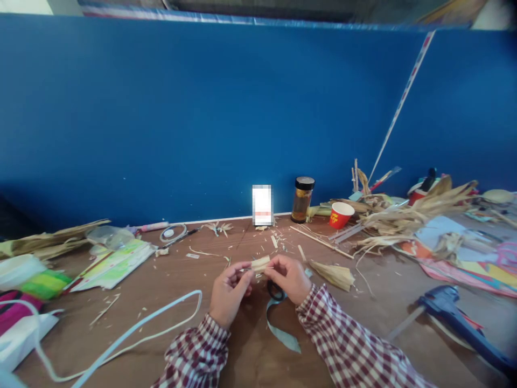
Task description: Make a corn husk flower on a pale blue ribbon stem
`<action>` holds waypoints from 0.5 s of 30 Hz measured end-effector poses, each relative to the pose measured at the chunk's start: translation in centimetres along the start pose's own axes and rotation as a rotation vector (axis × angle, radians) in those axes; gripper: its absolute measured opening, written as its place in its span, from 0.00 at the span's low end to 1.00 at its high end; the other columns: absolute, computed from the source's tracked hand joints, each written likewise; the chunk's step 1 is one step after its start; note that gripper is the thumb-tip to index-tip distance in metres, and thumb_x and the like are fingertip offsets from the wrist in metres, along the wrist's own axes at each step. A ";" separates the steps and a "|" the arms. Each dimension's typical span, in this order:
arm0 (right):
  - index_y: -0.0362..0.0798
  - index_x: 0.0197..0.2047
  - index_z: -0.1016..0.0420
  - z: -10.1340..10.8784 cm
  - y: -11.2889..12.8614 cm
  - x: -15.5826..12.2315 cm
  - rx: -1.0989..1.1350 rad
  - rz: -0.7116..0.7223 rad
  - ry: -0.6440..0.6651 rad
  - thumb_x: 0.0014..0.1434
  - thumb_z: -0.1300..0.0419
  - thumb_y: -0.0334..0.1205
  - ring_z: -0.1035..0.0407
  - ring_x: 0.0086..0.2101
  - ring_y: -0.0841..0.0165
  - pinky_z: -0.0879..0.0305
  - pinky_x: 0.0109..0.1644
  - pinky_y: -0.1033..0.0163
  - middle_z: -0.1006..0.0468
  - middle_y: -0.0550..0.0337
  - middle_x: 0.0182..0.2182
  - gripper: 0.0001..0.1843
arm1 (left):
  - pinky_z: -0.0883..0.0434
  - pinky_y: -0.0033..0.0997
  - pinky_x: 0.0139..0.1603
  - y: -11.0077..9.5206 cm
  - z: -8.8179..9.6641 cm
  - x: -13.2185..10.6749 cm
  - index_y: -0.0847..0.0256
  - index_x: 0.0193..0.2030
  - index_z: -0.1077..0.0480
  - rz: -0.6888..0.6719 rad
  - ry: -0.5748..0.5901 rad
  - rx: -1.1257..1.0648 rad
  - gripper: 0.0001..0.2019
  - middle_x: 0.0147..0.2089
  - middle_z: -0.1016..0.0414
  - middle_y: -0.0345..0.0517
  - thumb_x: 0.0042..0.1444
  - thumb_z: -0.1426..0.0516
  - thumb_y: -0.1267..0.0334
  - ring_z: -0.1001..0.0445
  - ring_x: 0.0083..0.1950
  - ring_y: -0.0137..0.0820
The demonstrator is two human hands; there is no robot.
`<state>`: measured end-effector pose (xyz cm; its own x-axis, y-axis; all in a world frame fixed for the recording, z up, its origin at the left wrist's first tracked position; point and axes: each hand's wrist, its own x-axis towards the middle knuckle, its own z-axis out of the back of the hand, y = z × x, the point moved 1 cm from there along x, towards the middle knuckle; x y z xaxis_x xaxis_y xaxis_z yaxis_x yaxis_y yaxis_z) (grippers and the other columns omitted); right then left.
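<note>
Both hands meet over the middle of the table, pinching a short pale strip of corn husk [260,264] between them. My left hand [229,293] grips its left end between thumb and fingers. At the other end, my right hand [290,277] closes on it the same way. Just below the right hand's fingers is a black ring-shaped item [276,291], partly hidden; what it belongs to I cannot make out. A light blue ribbon [285,337] curls down from beside it. Right of my right hand lies a loose dried husk piece [335,275].
A lidded jar of brown liquid [302,199] and a red paper cup [342,215] stand near the blue partition [202,118]. Dried husks [424,213] heap at the right, above a blue glue gun [456,318]. A white cable [141,339] loops at the left. Scraps litter the tabletop.
</note>
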<state>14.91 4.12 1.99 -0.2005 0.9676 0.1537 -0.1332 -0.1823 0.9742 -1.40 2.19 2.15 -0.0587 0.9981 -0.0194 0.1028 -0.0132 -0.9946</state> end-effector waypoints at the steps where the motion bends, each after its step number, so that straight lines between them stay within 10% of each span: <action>1: 0.46 0.30 0.31 0.0 0.0 0.0 -0.005 0.003 -0.002 0.52 0.41 0.42 0.34 0.24 0.72 0.39 0.29 0.67 0.27 0.62 0.23 0.08 | 0.30 0.22 0.23 0.1 -0.1 0.0 0.65 0.41 0.29 0.023 0.022 -0.003 0.20 0.24 0.25 0.42 0.41 0.37 0.57 0.30 0.22 0.25; 15: 0.46 0.30 0.28 -0.3 -0.7 0.1 0.206 -0.202 0.004 0.47 0.38 0.47 0.30 0.25 0.71 0.33 0.30 0.64 0.25 0.62 0.23 0.13 | 0.27 0.25 0.32 1.2 -0.3 0.2 0.67 0.29 0.24 0.170 -0.004 -0.168 0.15 0.27 0.23 0.46 0.35 0.34 0.58 0.25 0.30 0.29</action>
<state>14.71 4.34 1.26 -0.1937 0.9799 -0.0468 0.0288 0.0534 0.9982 -1.01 2.41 0.98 -0.0304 0.9821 -0.1861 0.2754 -0.1708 -0.9460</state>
